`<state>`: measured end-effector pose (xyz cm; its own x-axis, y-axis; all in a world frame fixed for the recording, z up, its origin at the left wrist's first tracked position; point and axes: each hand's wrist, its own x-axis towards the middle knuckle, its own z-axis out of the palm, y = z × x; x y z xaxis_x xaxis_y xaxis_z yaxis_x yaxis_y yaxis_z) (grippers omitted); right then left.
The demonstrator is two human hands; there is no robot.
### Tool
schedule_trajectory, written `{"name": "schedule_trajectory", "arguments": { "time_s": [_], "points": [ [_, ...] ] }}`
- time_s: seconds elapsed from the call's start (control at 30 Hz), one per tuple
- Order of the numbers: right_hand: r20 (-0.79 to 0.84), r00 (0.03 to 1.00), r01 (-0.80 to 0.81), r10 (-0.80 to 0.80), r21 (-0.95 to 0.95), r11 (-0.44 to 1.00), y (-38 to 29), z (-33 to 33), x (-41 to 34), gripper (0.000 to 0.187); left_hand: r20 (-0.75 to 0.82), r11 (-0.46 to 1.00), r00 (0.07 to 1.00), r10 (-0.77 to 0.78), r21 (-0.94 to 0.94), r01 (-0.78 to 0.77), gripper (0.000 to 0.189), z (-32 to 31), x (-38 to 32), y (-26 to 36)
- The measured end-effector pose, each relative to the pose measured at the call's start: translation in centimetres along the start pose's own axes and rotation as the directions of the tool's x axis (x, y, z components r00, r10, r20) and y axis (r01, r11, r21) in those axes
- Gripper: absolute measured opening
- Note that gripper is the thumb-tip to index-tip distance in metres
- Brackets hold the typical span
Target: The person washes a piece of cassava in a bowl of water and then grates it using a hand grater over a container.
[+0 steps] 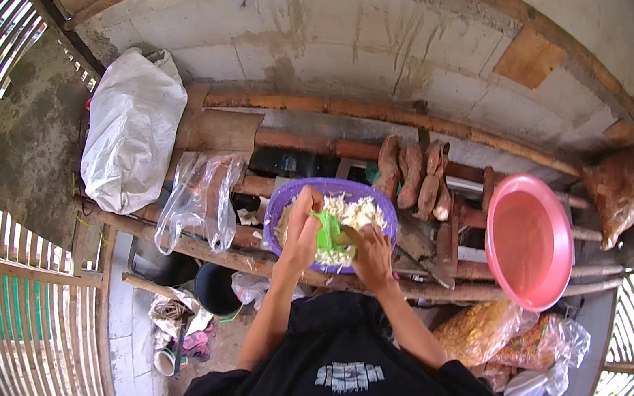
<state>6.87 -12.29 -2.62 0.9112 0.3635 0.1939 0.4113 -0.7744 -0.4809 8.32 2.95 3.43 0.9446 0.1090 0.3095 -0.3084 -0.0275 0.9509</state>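
A purple plastic basin point(294, 185) rests on the pole rack, holding pale shredded root pieces point(373, 209). Over it, my left hand point(303, 230) is closed on a bright green plastic grater point(327, 230). My right hand point(371, 255) grips a brownish root piece point(348, 236) against the grater's right side; the fingers hide part of it. Several unpeeled cassava-like roots point(411, 175) lie behind the basin, to its right. A knife-like blade with a pointed end point(435, 271) lies right of the basin.
A pink basin point(561, 253) leans at the right of the rack point(257, 266). On the left are a clear plastic bag point(203, 199) and a white sack point(133, 133). Below stand a dark bucket point(217, 289) and filled plastic bags point(478, 330). A block wall point(327, 46) runs behind.
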Motion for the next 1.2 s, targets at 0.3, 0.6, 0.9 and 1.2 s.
{"name": "schedule_trajectory", "arguments": {
  "time_s": [0.3, 0.6, 0.9, 1.2],
  "points": [
    [-0.152, 0.983, 0.108, -0.099, 0.055, 0.993, -0.3, -0.5, 1.7, 0.049, -0.011, 0.998, 0.999, -0.037, -0.049, 0.036, 0.01, -0.1, 0.0, 0.0],
    [-0.163, 0.981, 0.127, -0.105, 0.129, 0.984, -1.4, -1.6, 2.7, 0.049, -0.003, 0.998, 0.999, -0.037, -0.048, 0.037, 0.009, -0.1, -0.1, -0.9],
    [-0.125, 0.99, 0.071, -0.061, 0.071, 0.995, -1.3, -1.6, 2.1, 0.039, 0.034, 0.998, 0.998, -0.055, -0.037, 0.056, 0.008, 0.4, 0.1, -0.5],
    [-0.084, 0.996, -0.003, 0.007, 0.043, 0.999, -1.9, -1.9, 1.4, 0.037, 0.082, 1.0, 0.997, -0.015, 0.026, 0.013, 0.007, 0.9, 0.4, 0.7]
  ]
}}
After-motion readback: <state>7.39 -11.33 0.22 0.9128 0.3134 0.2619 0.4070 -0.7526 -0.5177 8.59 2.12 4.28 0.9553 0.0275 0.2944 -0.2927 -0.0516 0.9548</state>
